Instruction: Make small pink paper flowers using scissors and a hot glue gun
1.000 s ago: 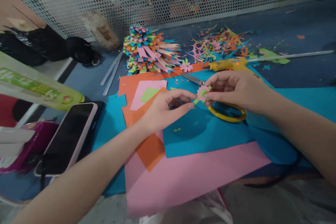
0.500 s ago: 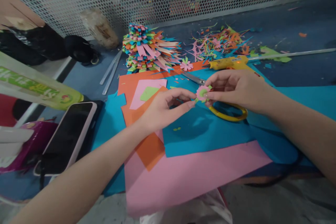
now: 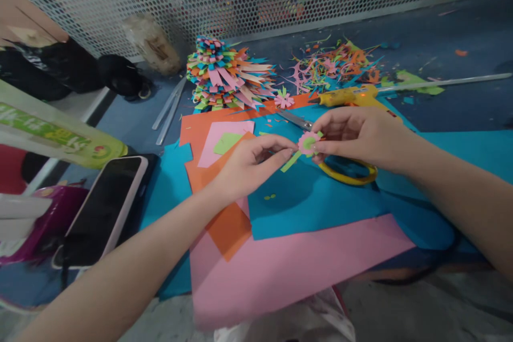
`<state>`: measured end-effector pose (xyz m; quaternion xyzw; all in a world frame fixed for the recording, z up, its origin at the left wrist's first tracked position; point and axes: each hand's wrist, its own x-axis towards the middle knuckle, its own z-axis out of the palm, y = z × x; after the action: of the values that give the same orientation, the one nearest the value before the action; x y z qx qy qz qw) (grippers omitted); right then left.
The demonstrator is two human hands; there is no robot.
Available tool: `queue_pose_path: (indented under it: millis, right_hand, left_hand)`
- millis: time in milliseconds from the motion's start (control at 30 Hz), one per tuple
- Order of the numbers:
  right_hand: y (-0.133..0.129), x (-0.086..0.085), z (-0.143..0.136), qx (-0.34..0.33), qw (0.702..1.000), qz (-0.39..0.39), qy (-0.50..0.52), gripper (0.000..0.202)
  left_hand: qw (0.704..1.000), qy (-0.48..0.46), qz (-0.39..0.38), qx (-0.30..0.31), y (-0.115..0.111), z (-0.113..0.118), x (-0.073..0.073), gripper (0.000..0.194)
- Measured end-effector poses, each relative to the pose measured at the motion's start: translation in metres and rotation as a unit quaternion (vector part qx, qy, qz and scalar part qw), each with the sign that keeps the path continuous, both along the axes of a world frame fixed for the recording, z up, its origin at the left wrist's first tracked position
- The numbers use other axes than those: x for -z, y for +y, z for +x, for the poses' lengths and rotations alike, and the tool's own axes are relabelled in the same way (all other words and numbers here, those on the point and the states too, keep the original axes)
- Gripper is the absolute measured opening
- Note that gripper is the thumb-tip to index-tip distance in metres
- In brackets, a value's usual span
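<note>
Between the thumb and fingers of my right hand (image 3: 355, 131) is a small pink paper flower (image 3: 307, 142) with a round green centre. A narrow green paper strip (image 3: 290, 162) sticks out below the flower, down to the left. My left hand (image 3: 256, 163) is closed in a loose pinch at the flower's left edge, its fingertips partly hidden. Yellow-handled scissors (image 3: 356, 177) lie under my right hand, blades towards the back left. Beneath both hands is a blue paper sheet (image 3: 320, 208), with tiny green paper dots (image 3: 270, 197) on it.
A fringed multicoloured paper cone (image 3: 224, 75) stands at the back, a pink paper flower (image 3: 284, 99) beside it. Behind are paper scraps (image 3: 336, 67) and a yellow glue gun (image 3: 347, 96) with a long glue stick. A phone (image 3: 102, 208) and bottle (image 3: 60, 128) are left.
The green strip now shows at fuller length below the flower. My left hand has drawn back slightly to the left; my right hand keeps the flower in nearly the same place.
</note>
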<state>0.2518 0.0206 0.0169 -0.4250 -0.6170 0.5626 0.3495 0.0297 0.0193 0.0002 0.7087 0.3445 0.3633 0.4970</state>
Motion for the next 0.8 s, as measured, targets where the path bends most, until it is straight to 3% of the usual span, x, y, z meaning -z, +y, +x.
queue_pose_path:
  millis: [800]
  right_hand:
    - [-0.0029,0.0011,0.001,-0.042,0.999,0.004,-0.005,0.026]
  left_hand:
    - [0.999,0.003,-0.037,0.0,0.0008,-0.001,0.0008,0.034]
